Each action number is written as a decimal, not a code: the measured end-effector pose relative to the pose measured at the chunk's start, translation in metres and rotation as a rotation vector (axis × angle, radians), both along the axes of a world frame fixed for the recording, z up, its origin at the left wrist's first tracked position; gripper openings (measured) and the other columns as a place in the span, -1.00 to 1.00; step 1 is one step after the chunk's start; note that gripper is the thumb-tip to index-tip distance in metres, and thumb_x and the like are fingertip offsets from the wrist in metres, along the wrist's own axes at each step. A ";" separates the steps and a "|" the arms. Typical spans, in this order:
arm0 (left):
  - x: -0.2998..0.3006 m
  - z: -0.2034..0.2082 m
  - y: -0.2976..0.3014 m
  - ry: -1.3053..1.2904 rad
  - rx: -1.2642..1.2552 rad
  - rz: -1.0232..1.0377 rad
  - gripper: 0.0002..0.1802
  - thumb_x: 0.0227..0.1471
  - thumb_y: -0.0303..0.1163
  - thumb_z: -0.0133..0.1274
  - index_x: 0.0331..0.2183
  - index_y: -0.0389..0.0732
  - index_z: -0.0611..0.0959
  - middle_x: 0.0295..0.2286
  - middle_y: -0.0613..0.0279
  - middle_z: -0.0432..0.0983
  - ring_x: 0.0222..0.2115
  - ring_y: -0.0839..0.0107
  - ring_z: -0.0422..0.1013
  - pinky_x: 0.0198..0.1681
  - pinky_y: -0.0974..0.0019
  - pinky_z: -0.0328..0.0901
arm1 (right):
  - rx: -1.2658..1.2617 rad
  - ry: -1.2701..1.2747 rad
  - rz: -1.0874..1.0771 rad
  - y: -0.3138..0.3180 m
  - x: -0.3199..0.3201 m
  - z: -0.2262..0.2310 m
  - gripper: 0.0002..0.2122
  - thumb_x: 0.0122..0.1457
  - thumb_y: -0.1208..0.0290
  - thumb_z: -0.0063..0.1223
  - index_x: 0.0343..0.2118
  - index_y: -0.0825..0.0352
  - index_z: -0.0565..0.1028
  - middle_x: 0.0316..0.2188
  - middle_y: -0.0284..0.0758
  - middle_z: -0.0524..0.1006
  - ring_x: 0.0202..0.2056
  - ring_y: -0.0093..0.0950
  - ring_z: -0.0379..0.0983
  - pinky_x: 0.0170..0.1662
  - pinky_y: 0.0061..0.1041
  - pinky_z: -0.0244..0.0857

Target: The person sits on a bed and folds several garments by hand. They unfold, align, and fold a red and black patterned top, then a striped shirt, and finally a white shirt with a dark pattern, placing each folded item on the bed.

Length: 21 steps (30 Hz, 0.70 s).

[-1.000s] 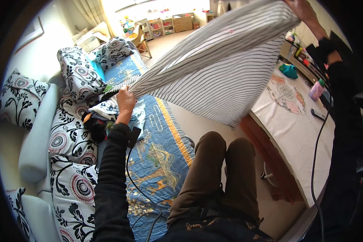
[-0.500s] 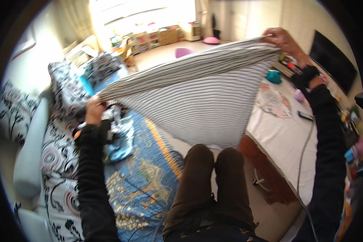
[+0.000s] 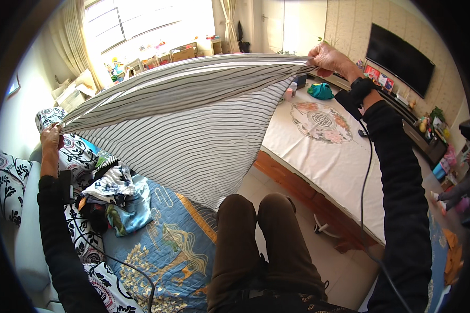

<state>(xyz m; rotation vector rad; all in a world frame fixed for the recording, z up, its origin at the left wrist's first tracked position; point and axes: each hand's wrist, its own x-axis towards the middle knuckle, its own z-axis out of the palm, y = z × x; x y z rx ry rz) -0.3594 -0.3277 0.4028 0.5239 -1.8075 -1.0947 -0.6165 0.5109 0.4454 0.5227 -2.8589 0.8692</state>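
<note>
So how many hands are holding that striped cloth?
2: the left hand grips the striped cloth at its left end, the right hand at its upper right end. No other hand shows on it.

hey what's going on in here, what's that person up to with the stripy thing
A person is holding a striped cloth stretched out in the air, the left hand gripping one end and the right hand the other. Its middle hangs down toward the person's knees. On the left, a heap of clothes lies on a blue quilted cover. On the right stands a table with a white tablecloth.
</note>
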 end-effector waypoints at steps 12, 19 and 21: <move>0.049 0.004 0.119 -0.368 0.203 -0.150 -0.91 0.16 -0.34 0.19 -0.35 -0.11 0.62 -0.64 0.39 0.44 -0.74 0.52 0.33 -0.74 0.39 0.20 | -0.425 0.126 -0.075 -0.015 -0.038 0.003 -0.81 0.32 0.26 0.16 -0.42 0.21 0.53 -0.76 -0.56 0.38 -0.80 -0.77 0.22 -0.81 -0.66 -0.02; 0.053 0.008 0.113 -0.187 0.338 -0.152 -0.84 0.24 -0.29 0.01 -0.39 -0.07 0.59 -0.61 0.31 0.52 -0.72 0.48 0.38 -0.73 0.39 0.26 | -0.385 0.053 -0.059 0.023 -0.078 0.001 -0.87 0.39 0.32 -0.01 -0.18 0.22 0.54 -0.61 -0.55 0.50 -0.71 -0.77 0.33 -0.68 -0.73 0.27; 0.054 0.008 0.103 -0.232 0.241 -0.153 -0.85 0.19 -0.34 0.02 -0.41 -0.10 0.62 -0.57 0.30 0.56 -0.69 0.50 0.42 -0.70 0.42 0.32 | -0.177 0.146 -0.098 0.027 -0.095 -0.004 -0.85 0.39 0.29 0.00 -0.15 0.21 0.56 -0.60 -0.55 0.52 -0.70 -0.77 0.35 -0.67 -0.72 0.29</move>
